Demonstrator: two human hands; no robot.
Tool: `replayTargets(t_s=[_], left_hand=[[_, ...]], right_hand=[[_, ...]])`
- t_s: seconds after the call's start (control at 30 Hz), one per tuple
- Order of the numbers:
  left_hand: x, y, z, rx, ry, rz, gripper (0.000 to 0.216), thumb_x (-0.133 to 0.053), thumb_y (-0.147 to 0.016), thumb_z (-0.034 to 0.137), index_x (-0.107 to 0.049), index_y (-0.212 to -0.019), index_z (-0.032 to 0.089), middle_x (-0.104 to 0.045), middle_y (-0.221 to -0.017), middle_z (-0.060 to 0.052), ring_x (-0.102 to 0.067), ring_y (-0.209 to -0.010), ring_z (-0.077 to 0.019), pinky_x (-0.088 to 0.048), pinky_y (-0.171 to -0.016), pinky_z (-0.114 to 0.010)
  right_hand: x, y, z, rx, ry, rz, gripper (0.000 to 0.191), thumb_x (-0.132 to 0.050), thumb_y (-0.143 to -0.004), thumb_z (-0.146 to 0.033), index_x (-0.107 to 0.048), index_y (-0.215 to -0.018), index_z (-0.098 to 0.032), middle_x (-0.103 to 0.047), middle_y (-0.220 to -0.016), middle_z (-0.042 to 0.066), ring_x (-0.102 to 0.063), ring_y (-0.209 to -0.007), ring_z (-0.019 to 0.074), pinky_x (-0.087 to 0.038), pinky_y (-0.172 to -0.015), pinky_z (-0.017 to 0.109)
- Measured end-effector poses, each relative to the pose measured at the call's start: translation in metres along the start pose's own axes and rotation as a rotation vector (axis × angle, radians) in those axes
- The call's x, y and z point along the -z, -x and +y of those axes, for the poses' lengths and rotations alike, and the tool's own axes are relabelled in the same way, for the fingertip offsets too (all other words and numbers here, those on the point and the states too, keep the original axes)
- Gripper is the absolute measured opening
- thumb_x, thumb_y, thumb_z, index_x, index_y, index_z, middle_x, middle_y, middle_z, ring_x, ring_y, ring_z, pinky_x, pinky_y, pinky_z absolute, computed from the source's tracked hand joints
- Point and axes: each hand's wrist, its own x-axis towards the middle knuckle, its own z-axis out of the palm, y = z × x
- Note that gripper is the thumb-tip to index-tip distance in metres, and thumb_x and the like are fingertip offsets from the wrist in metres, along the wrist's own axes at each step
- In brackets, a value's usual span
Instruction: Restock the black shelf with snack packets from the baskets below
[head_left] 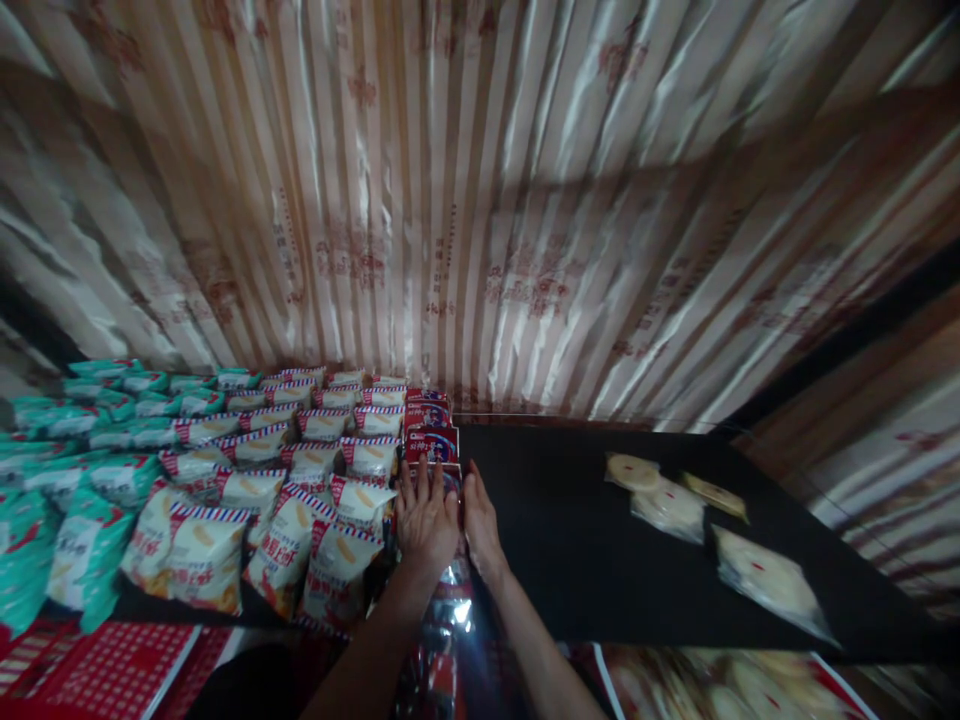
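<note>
Grip: left hand [429,522] unclosed, flat atop red packets [431,446] | right hand [482,522] uncurled (palm inward), along their side

Rows of snack bags [206,560] suggest a shop.

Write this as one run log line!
left hand: spread on red packs; right hand: open, along their right edge; left: striped-top snack bags; right: pale packets
</note>
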Motion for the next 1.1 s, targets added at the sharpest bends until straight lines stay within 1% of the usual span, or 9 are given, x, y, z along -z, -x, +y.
replayTargets(t_s=[0.1, 0.27, 0.43, 0.67, 0.77, 0.83, 0.9, 1.0, 1.1], left_hand=[[0.001, 0.0, 0.003, 0.031, -0.024, -0.023, 0.048, -0.035, -0.089, 0.034, -0.039, -0.135, 0.026, -0.03, -0.147, -0.003, -0.017, -0.137, -0.0293, -0.025, -0.107, -0.052], [-0.002, -0.001, 0.005, 0.016, -0.03, -0.02, 0.048, -0.035, -0.088, 0.033, -0.038, -0.136, 0.026, -0.03, -0.147, -0.003, -0.018, -0.137, -0.0295, -0.031, -0.103, -0.052], [-0.008, -0.001, 0.003, 0.007, -0.033, 0.012, 0.049, -0.035, -0.088, 0.032, -0.038, -0.136, 0.026, -0.031, -0.147, -0.003, -0.018, -0.137, -0.0294, -0.033, -0.102, -0.051], [-0.009, -0.001, 0.003, 0.001, -0.039, 0.031, 0.05, -0.035, -0.087, 0.032, -0.036, -0.137, 0.025, -0.03, -0.147, -0.003, -0.018, -0.137, -0.0289, -0.033, -0.101, -0.05], [-0.009, -0.001, 0.004, 0.007, -0.056, 0.042, 0.05, -0.035, -0.087, 0.029, -0.035, -0.137, 0.024, -0.03, -0.147, -0.003, -0.018, -0.137, -0.0292, -0.032, -0.101, -0.051], [-0.007, -0.001, 0.004, -0.001, -0.065, 0.043, 0.05, -0.036, -0.086, 0.028, -0.037, -0.136, 0.025, -0.03, -0.147, -0.003, -0.019, -0.137, -0.0288, -0.032, -0.102, -0.051], [-0.006, -0.001, 0.005, -0.009, -0.069, 0.037, 0.05, -0.036, -0.086, 0.026, -0.038, -0.136, 0.025, -0.032, -0.147, -0.004, -0.021, -0.136, -0.0287, -0.033, -0.101, -0.05], [-0.002, 0.0, 0.006, -0.011, -0.068, 0.022, 0.049, -0.037, -0.086, 0.026, -0.041, -0.134, 0.025, -0.037, -0.144, -0.006, -0.025, -0.135, -0.0293, -0.034, -0.1, -0.051], [-0.002, 0.0, 0.006, -0.012, -0.061, 0.011, 0.045, -0.037, -0.086, 0.027, -0.048, -0.129, 0.024, -0.044, -0.139, -0.007, -0.028, -0.133, -0.0297, -0.033, -0.1, -0.053]], right_hand=[[-0.003, -0.014, -0.005, -0.008, -0.06, -0.016, 0.087, -0.031, -0.075, -0.075, -0.039, -0.136, -0.013, -0.036, -0.143, 0.01, -0.029, -0.134, 0.021, -0.02, -0.112, 0.033], [-0.008, -0.018, -0.01, -0.034, -0.1, -0.044, 0.077, -0.028, -0.078, -0.073, -0.049, -0.13, -0.021, -0.051, -0.133, 0.005, -0.043, -0.125, 0.022, -0.032, -0.106, 0.034], [-0.007, -0.019, -0.007, -0.001, -0.061, -0.066, 0.073, -0.025, -0.081, -0.071, -0.054, -0.126, -0.02, -0.061, -0.121, 0.006, -0.054, -0.115, 0.022, -0.041, -0.099, 0.035], [-0.007, -0.023, 0.0, 0.016, -0.043, -0.147, 0.074, -0.022, -0.083, -0.069, -0.041, -0.135, -0.02, -0.054, -0.13, 0.007, -0.047, -0.122, 0.0197, -0.033, -0.105, 0.037], [-0.005, -0.023, -0.004, 0.05, 0.042, -0.125, 0.073, -0.026, -0.084, -0.065, -0.037, -0.137, -0.017, -0.046, -0.137, 0.01, -0.04, -0.128, 0.0205, -0.027, -0.109, 0.039], [-0.003, -0.025, -0.01, 0.129, 0.17, -0.062, 0.071, -0.029, -0.085, -0.062, -0.035, -0.138, -0.015, -0.037, -0.143, 0.01, -0.031, -0.133, 0.0208, -0.023, -0.111, 0.04], [-0.002, -0.03, -0.019, 0.281, 0.327, -0.034, 0.066, -0.031, -0.087, -0.056, -0.035, -0.138, -0.015, -0.029, -0.147, 0.009, -0.022, -0.137, 0.02, -0.02, -0.112, 0.04], [-0.008, -0.044, -0.035, 0.548, 0.571, -0.141, 0.053, -0.031, -0.09, -0.045, -0.045, -0.133, -0.016, -0.028, -0.148, 0.006, -0.013, -0.139, 0.0193, -0.02, -0.112, 0.041], [-0.022, -0.059, -0.049, 0.673, 0.795, -0.289, 0.047, -0.034, -0.09, -0.035, -0.05, -0.128, -0.014, -0.033, -0.145, 0.009, -0.013, -0.139, 0.0214, -0.02, -0.112, 0.041]])
